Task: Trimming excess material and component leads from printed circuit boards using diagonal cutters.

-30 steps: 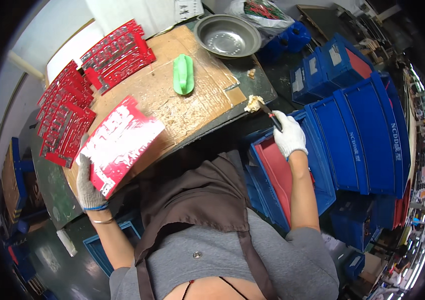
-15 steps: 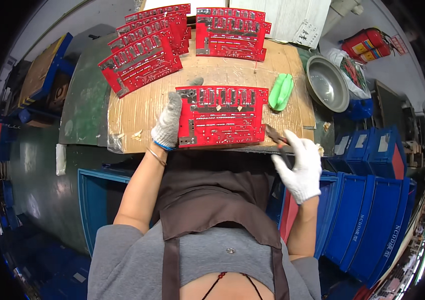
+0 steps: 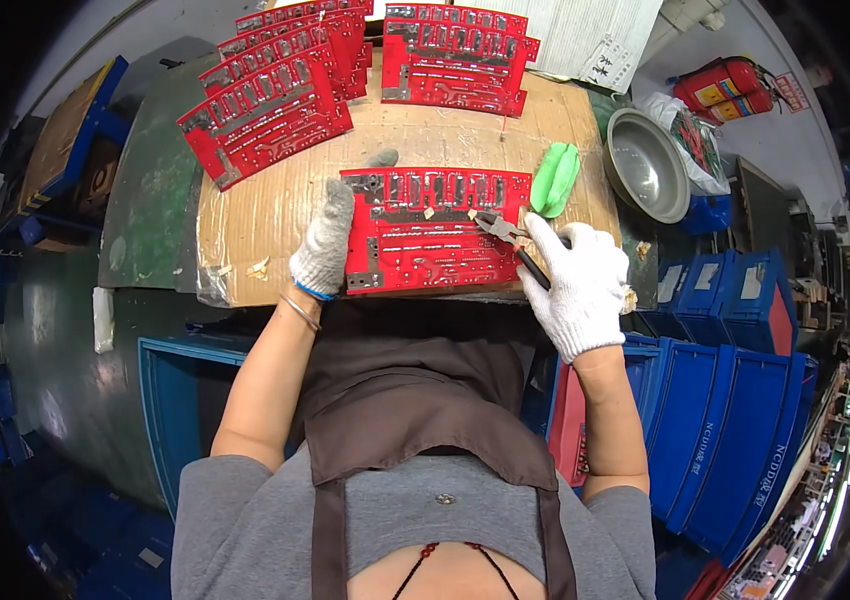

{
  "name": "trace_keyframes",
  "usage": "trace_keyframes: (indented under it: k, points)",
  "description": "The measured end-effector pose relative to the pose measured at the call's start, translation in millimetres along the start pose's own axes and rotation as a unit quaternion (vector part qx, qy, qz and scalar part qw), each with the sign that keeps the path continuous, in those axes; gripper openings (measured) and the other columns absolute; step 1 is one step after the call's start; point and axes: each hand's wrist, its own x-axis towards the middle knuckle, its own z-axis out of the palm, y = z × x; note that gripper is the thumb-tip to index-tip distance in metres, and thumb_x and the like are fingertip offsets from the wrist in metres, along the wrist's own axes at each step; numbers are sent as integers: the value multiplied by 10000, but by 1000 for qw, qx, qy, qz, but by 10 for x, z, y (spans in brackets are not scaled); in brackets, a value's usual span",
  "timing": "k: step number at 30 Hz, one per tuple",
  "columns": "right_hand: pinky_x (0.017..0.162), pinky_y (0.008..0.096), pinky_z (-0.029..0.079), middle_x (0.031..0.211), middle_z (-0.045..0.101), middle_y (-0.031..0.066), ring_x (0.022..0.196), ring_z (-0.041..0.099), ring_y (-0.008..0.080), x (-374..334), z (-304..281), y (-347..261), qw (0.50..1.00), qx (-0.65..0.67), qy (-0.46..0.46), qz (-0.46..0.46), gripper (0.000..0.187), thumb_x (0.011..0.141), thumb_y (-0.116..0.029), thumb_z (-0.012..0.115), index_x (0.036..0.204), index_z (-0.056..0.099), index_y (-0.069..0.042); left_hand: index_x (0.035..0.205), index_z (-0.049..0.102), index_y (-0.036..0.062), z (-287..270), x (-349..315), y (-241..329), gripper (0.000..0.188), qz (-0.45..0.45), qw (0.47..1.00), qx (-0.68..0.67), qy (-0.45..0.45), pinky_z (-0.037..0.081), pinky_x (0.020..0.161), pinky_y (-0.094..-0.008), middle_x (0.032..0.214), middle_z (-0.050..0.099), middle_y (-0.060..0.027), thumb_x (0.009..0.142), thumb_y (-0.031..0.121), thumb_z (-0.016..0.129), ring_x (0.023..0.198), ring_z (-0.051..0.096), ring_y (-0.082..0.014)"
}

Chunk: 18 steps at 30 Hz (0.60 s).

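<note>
A red circuit board (image 3: 435, 255) is tilted up before me at the near edge of the cardboard-covered table. My left hand (image 3: 325, 240), in a grey-white glove with a blue cuff edge, grips it by its left side. Two small tan pieces sit on the board's dark strip. In a white glove, my right hand (image 3: 577, 285) is closed round the dark handles of a pair of cutting pliers (image 3: 498, 228). The jaws are over the board, at the right-hand tan piece (image 3: 473, 214); whether they touch it I cannot tell.
Several red boards (image 3: 270, 110) overlap at the far left, and another board (image 3: 455, 60) lies at the back. A bright green object (image 3: 554, 180) and a metal bowl (image 3: 648, 165) are on the right. Blue bins (image 3: 735, 430) stand lower right. Cardboard (image 3: 245, 240) covers the table.
My right hand has moved left and up, bringing the pliers from beside the board's right edge onto its face. My left hand keeps its grip on the board. The whole view has shifted slightly.
</note>
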Motion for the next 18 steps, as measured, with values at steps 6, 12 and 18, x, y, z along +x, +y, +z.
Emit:
trace_keyframes:
  k: [6, 12, 18]
  points:
    - [829, 435, 429, 1022, 608, 77, 973, 579, 290, -10, 2, -11, 999, -33, -9, -3, 619, 737, -238, 848, 1327, 663, -215, 1565, 388, 35, -29, -12, -29, 955, -1, 1000, 7, 2, 482, 1125, -409, 1538, 485, -137, 947, 761, 434, 1355, 532, -236]
    - [822, 435, 434, 1039, 609, 64, 977, 581, 284, -56, 178, 96, 1000, -20, -9, -4, 677, 709, -201, 855, 1351, 642, -235, 1569, 386, 36, 5, -28, 2, 949, 6, 999, 35, 9, 459, 1141, -393, 1548, 477, -127, 955, 758, 424, 1364, 523, -223]
    - [801, 432, 446, 1017, 617, 58, 942, 593, 285, -64, 322, 170, 999, 2, 28, -18, 679, 685, -179, 862, 1330, 657, -232, 1566, 392, 30, -5, -26, 8, 921, 7, 999, 50, 13, 448, 1148, -384, 1540, 488, -124, 979, 740, 408, 1364, 521, -217]
